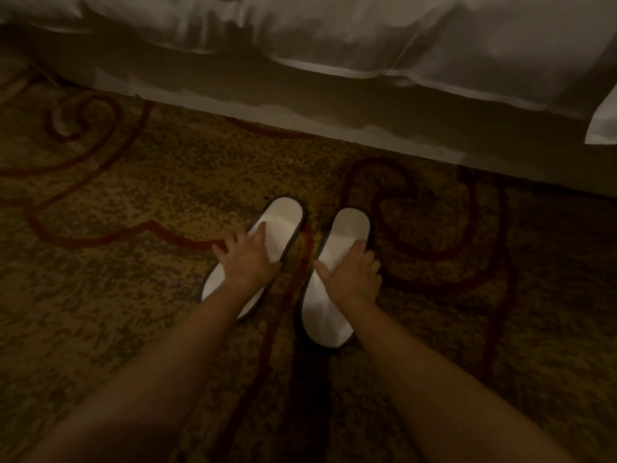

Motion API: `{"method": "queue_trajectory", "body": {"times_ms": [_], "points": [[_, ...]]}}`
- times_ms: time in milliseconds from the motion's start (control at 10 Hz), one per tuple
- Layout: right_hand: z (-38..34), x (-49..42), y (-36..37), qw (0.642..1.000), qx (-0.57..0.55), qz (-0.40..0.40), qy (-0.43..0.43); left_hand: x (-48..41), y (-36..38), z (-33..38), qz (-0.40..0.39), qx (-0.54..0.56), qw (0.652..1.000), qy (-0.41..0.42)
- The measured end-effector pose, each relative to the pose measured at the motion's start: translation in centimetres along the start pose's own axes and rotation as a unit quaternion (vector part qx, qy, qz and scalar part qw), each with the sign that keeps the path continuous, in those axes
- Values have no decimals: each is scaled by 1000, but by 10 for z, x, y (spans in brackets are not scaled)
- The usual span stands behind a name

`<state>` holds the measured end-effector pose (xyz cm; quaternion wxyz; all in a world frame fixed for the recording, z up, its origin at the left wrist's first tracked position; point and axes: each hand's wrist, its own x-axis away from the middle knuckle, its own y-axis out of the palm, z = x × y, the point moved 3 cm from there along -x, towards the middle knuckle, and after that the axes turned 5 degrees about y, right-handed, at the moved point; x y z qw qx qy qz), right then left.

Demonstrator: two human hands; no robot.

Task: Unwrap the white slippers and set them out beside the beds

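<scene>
Two white slippers with dark edging lie side by side on the carpet, toes pointing toward the bed. My left hand (248, 259) rests flat on the middle of the left slipper (283, 218), fingers spread. My right hand (350, 275) lies flat on the middle of the right slipper (350, 228), fingers apart too. Both hands press on top rather than grip. No wrapping shows on either slipper. The left slipper angles slightly to the right; the right one is nearly straight.
The bed (367, 105) with white linen hanging down runs across the top of the view, a short gap beyond the slippers' toes. A patterned gold carpet (117, 295) with red swirls covers the floor all round. The light is dim.
</scene>
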<state>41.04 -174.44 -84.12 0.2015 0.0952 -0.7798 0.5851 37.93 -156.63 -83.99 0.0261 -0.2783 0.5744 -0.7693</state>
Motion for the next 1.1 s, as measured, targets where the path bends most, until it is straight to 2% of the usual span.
{"method": "queue_trajectory", "body": {"times_ms": [100, 200, 400, 700, 1000, 1100], "points": [[-9, 5, 10, 997, 49, -58, -4, 3, 12, -24, -84, 25, 995, -39], [-11, 6, 15, 994, 84, -68, -2, 7, 19, -24, -69, 20, 997, -35], [-9, 10, 15, 996, 76, -56, -9, 9, 16, -11, -45, 16, 996, -71], [-4, 7, 13, 997, 53, -50, -15, 9, 13, -7, -48, 23, 996, -73], [1, -9, 0, 1000, -13, -18, 2, -4, 1, 6, 24, 15, 999, 32], [-4, -9, -4, 999, -25, -42, 6, -10, -2, 8, 18, 19, 998, 60]]}}
